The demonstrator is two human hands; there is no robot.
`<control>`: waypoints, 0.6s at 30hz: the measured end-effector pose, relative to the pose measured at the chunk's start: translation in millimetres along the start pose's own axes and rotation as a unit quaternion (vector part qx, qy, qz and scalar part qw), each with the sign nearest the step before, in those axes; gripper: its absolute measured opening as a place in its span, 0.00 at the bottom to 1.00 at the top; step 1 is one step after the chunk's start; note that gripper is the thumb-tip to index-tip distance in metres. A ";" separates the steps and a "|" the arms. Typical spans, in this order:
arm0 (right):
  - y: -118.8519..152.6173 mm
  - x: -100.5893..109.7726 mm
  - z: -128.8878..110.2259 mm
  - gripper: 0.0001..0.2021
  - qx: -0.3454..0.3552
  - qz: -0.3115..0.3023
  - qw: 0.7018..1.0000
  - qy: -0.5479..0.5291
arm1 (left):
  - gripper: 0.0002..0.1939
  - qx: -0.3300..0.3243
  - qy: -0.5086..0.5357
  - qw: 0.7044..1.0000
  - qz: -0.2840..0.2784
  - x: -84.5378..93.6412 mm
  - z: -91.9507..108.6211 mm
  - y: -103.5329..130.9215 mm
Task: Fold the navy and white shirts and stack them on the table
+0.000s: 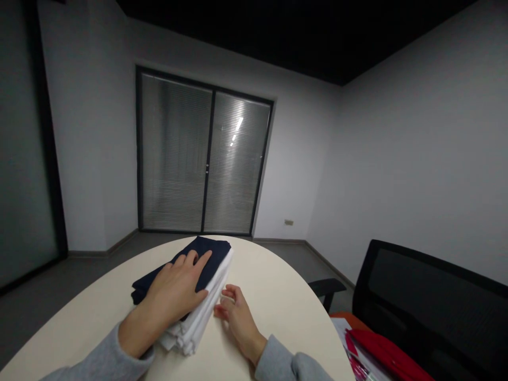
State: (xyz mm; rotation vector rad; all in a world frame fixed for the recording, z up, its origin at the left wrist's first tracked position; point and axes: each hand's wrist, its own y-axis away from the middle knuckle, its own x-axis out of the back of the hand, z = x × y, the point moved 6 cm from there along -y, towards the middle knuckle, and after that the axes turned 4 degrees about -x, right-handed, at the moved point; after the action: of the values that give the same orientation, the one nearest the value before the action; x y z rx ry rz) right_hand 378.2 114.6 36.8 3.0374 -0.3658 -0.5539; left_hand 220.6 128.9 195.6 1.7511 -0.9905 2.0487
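Observation:
A folded navy cloth (213, 248) lies on top of a stack of folded white cloth (198, 324), slanting across the table. My left hand (174, 288) rests on the navy cloth with its fingers stretched out over the top and its thumb apart, along the white edge. Just right of the stack, my right hand (238, 312) hovers low by the white folds. Its fingers are loosely bent and apart, and nothing shows between them. Whether its fingertips touch the cloth, I cannot tell.
The stack lies on a round cream table (270, 286). A black mesh chair (428, 301) stands at the right, with a red item (387, 352) and papers on its orange seat. Beyond the table is a glazed double door (204, 159) with blinds.

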 end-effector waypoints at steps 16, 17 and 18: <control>0.9 8.2 1.6 0.23 0.039 0.023 0.998 0.052 | 0.29 0.099 0.065 0.986 0.117 28.2 -47.3 -9.5; 3.8 10.4 -4.3 0.23 0.073 0.037 0.994 0.076 | 0.28 0.107 0.065 0.984 0.127 32.6 -44.2 -7.6; 7.3 12.2 -11.7 0.23 0.109 0.048 0.988 0.100 | 0.27 0.112 0.071 0.981 0.140 37.5 -40.0 -5.0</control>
State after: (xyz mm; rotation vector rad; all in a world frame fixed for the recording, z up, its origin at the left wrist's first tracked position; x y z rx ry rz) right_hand 391.8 104.5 44.1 3.2209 -0.5950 -0.2127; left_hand 184.4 150.1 231.2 1.6119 -1.0479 2.5100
